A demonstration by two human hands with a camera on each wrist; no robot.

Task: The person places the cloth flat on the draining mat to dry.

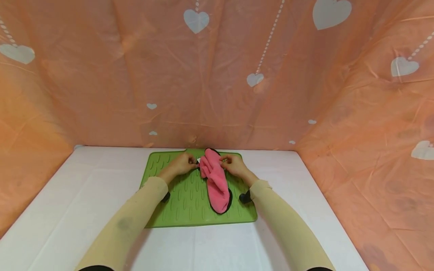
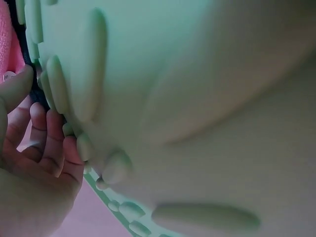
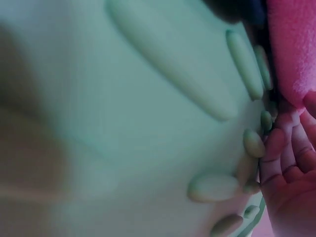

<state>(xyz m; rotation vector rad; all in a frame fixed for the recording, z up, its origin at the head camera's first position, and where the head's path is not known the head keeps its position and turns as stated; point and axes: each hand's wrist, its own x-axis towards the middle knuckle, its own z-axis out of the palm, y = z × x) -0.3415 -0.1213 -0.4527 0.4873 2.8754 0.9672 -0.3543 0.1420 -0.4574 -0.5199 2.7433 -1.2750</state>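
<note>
A pink fleecy cloth piece (image 1: 218, 184) with black edging lies lengthwise and bunched on a green ribbed mat (image 1: 179, 207). Its upper part is wrinkled, and the lower end is flatter and rounded. At its upper left, my left hand (image 1: 183, 163) pinches the black edge beside a small white tag; the left wrist view has this thumb and forefinger (image 2: 19, 81) on the dark trim. On the opposite side, my right hand (image 1: 234, 165) pinches the pink fabric between thumb and fingers, also seen with the pink cloth (image 3: 298, 54) in the right wrist view.
The mat lies on a white-covered table (image 1: 101, 180), its far edge close to an orange curtain (image 1: 220, 113) printed with pale hearts. More orange curtain (image 1: 379, 169) rises along the right side, and also on the left. Black wrist straps show at both wrists.
</note>
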